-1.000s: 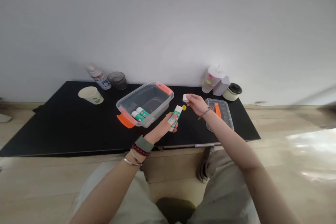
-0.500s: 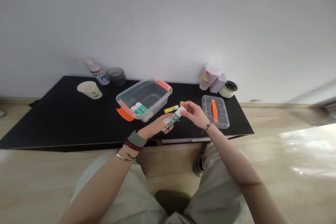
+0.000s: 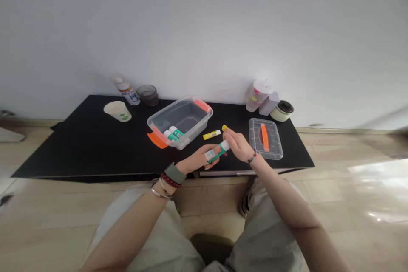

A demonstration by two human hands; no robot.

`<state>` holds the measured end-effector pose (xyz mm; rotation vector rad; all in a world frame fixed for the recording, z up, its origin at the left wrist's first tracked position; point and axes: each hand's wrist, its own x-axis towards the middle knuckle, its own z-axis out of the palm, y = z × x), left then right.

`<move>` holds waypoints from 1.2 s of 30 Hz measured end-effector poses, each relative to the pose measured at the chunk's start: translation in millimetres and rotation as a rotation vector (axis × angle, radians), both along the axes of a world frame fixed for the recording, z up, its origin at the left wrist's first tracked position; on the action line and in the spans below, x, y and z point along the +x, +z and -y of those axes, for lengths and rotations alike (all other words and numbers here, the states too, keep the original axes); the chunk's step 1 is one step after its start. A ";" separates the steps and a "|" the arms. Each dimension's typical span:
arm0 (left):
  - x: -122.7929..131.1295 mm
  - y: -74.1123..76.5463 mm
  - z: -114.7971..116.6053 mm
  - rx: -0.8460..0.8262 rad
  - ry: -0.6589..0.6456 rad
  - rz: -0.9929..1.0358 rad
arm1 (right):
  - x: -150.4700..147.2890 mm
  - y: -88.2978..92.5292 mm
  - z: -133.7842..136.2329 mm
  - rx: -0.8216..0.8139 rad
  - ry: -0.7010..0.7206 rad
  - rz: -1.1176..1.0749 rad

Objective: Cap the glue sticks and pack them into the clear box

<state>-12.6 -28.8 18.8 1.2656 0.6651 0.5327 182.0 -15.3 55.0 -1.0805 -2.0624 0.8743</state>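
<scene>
A green-and-white glue stick (image 3: pixel 214 154) lies slantwise in my left hand (image 3: pixel 199 159), whose fingers are wrapped round its body. My right hand (image 3: pixel 239 145) is closed at the stick's upper end, around its white cap (image 3: pixel 225 145), which it partly hides. Just beyond my hands, a yellow glue stick (image 3: pixel 211 135) rests on the black table beside a small yellow cap (image 3: pixel 224 128). To their left stands a clear plastic box (image 3: pixel 200 126) with orange latches, and two green-and-white glue sticks (image 3: pixel 174 133) lie inside it.
A clear lid (image 3: pixel 276 139) with an orange handle lies on the black table (image 3: pixel 79 148) at right. Behind it stand a lidded tumbler (image 3: pixel 257 95), a pale box (image 3: pixel 269 104) and a cream pot (image 3: pixel 282 112). At left are a paper cup (image 3: pixel 117 111), spray can (image 3: pixel 129 93) and dark glass bowl (image 3: pixel 148 95).
The right hand's fingers have curled further over the cap end of the glue stick, covering more of it. The whole view has shifted slightly, with everything sitting a little further right.
</scene>
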 end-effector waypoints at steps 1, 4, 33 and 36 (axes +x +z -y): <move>1.7 -0.6 0.2 0.029 0.022 -0.012 | -2.3 -3.2 -0.6 0.009 -0.026 0.013; 4.6 -1.2 0.4 0.135 0.085 -0.074 | -7.9 -11.4 -3.3 0.020 -0.081 0.027; 15.0 8.8 -2.6 0.660 0.250 -0.563 | -14.6 2.3 0.1 0.115 -0.408 0.428; 12.5 5.9 -5.3 0.749 0.282 -0.699 | -15.1 0.2 0.5 0.080 -0.440 0.486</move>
